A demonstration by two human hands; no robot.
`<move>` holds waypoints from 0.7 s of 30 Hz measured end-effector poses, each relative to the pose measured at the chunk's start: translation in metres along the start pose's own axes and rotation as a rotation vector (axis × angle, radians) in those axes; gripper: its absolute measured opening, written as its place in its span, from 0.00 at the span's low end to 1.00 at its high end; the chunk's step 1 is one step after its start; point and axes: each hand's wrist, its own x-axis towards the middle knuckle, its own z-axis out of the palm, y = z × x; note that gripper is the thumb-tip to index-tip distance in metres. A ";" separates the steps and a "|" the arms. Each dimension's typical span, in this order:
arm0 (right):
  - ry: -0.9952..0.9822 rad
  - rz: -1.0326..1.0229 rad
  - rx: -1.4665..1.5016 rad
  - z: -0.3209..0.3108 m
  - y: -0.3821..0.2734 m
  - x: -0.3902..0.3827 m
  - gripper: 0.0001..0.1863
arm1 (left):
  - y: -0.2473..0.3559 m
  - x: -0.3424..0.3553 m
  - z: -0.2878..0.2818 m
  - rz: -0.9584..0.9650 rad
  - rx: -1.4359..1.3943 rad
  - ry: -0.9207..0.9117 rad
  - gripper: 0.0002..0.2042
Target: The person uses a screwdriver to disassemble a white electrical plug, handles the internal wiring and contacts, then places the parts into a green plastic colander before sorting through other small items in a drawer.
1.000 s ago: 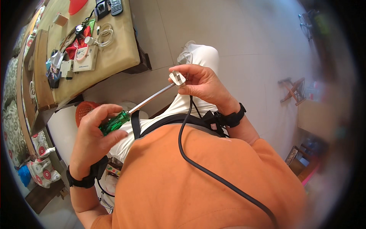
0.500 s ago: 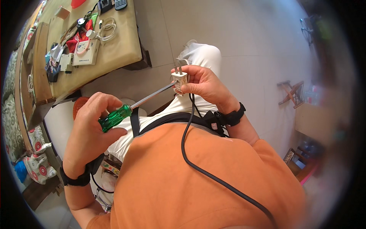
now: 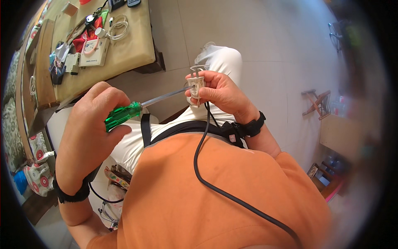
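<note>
My left hand is closed around the green handle of a screwdriver, whose metal shaft points right to the side of a white two-pin plug. My right hand pinches this plug upright, its pins upward and my thumb on its front. A black cable hangs below the plug and runs down over my orange shirt; a second dark cord is beside it. Whether the screwdriver's tip sits in the plug or only touches it is hard to tell.
A beige-topped table at upper left bears a pale box, coiled white cable, red cloth and small items. A folding wooden stool stands at right beside a cardboard box. My white-clad legs are beneath my hands.
My left hand and forearm have moved left and up, and the screwdriver lies flatter. The plug, tilted a second ago, now stands upright, still held in my right hand.
</note>
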 end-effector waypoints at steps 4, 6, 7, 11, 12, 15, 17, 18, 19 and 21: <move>0.020 -0.014 0.005 -0.002 0.003 0.000 0.23 | -0.003 0.001 -0.001 0.079 0.145 0.007 0.11; 0.020 -0.018 0.019 -0.004 0.004 0.000 0.23 | -0.007 0.003 -0.001 0.108 0.168 -0.005 0.12; 0.026 -0.025 0.032 -0.005 0.005 0.001 0.23 | -0.009 0.004 -0.002 0.105 0.158 -0.027 0.13; 0.004 -0.024 0.062 -0.008 0.005 0.001 0.23 | 0.002 0.009 -0.002 0.072 0.077 -0.047 0.11; 0.006 -0.024 0.074 -0.009 0.006 0.000 0.23 | 0.004 0.010 -0.003 0.072 0.075 -0.046 0.11; -0.009 -0.017 0.093 -0.007 0.006 0.001 0.23 | 0.006 0.009 -0.007 0.029 0.141 -0.063 0.13; -0.005 -0.014 0.098 -0.008 0.005 0.001 0.23 | 0.001 0.010 -0.007 0.097 0.228 -0.051 0.11; 0.002 -0.020 0.102 -0.008 0.004 0.001 0.21 | -0.001 0.012 -0.007 0.099 0.227 -0.051 0.11; 0.003 -0.023 0.106 -0.006 0.004 0.001 0.18 | -0.002 0.012 -0.007 0.088 0.243 -0.065 0.11; -0.004 -0.031 0.110 -0.007 0.001 0.002 0.18 | -0.004 0.012 -0.006 0.075 0.257 -0.077 0.11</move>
